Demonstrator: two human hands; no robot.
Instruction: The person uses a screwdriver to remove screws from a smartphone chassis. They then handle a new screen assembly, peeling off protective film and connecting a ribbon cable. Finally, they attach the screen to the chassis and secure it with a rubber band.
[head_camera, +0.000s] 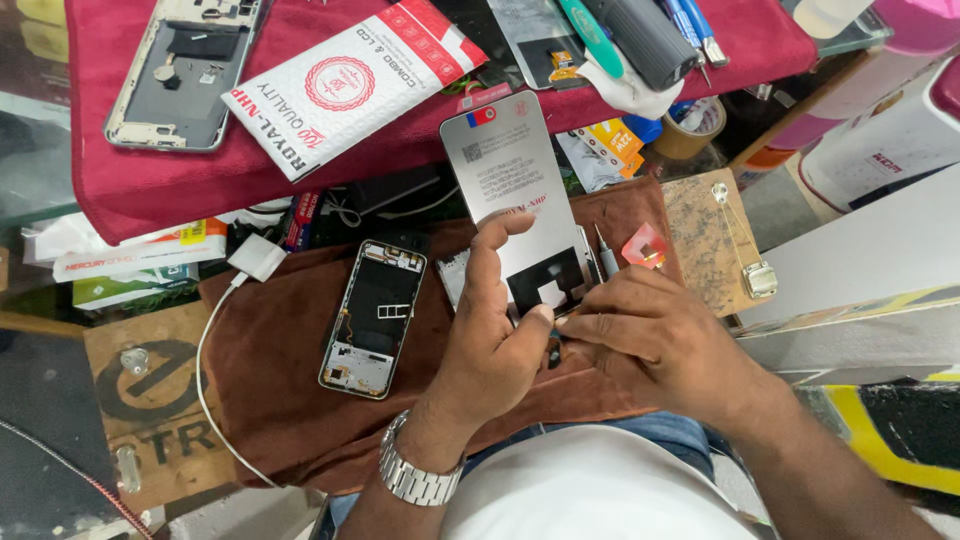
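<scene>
My left hand (490, 330) holds a grey phone display panel (510, 180) upright by its lower end, thumb across its back. My right hand (650, 335) pinches the panel's bottom edge near its flex cable, fingertips meeting the left thumb. An opened phone body (372, 318) with exposed frame and boards lies on the brown cloth (280, 400) just left of my left hand. A small screwdriver (606, 250) and a pink pick (645, 245) lie beyond my right hand.
A red cloth (150, 190) on the upper shelf carries another opened phone frame (180, 70), a white padded envelope (350, 85) and several tools. A white charger with cable (257, 257) lies at left. A tape roll (692, 125) and boxes crowd the right.
</scene>
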